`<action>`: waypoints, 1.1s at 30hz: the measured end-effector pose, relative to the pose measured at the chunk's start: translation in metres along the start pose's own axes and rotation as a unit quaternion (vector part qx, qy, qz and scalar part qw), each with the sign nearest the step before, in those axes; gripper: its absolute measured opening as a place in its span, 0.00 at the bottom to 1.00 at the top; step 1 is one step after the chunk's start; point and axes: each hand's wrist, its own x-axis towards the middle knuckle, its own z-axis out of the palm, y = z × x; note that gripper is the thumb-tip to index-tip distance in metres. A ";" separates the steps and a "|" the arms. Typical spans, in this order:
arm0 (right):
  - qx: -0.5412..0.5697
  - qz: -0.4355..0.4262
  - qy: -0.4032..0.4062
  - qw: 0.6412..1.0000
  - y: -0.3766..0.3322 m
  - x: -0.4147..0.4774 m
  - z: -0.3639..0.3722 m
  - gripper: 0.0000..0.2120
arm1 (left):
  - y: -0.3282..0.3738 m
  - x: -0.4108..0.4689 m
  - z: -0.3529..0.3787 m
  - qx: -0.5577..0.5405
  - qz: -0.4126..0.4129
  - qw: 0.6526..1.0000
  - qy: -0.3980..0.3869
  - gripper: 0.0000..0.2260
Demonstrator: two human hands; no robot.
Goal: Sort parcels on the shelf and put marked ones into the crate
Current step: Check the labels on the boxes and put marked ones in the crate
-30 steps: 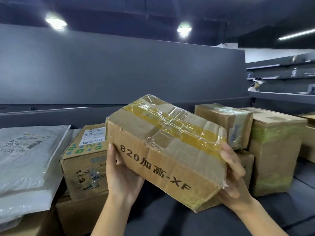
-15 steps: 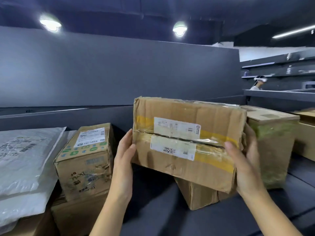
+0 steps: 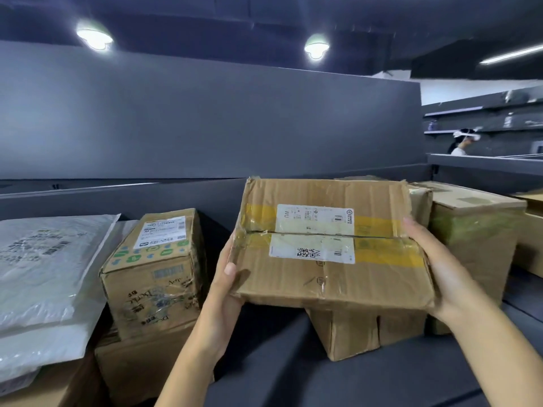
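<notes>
One parcel [image 3: 332, 245], label facing near, long axis left to right, above the shelf [image 3: 279, 365]. Both hands grasp it: left hand [image 3: 226, 277] at its left end, right hand [image 3: 437, 271] at its right.

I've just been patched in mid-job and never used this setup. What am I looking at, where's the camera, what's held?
No machine: these are a person's bare hands, seen by one camera on their head, looking forward and down. The left hand and right hand grip the ends of a cardboard box with yellow tape and white shipping labels, held above the dark shelf. On the shelf are white mailer bags at left, a smaller labelled box, and more cardboard boxes behind and right.
</notes>
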 end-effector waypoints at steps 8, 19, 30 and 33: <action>0.110 -0.080 0.003 0.991 -0.027 -0.004 0.002 0.25 | -0.005 -0.011 0.015 -0.122 -0.133 0.982 0.051 0.27; 0.091 -0.175 -0.064 0.978 0.055 -0.023 0.075 0.53 | -0.005 -0.029 0.099 0.028 -0.047 0.973 0.224 0.33; 0.183 -0.175 -0.041 0.966 0.041 -0.005 0.086 0.23 | 0.019 -0.050 0.051 0.222 0.014 0.947 0.231 0.29; 0.193 -0.149 -0.084 0.966 0.034 0.000 0.101 0.19 | 0.036 -0.054 0.039 0.269 0.043 0.938 0.214 0.30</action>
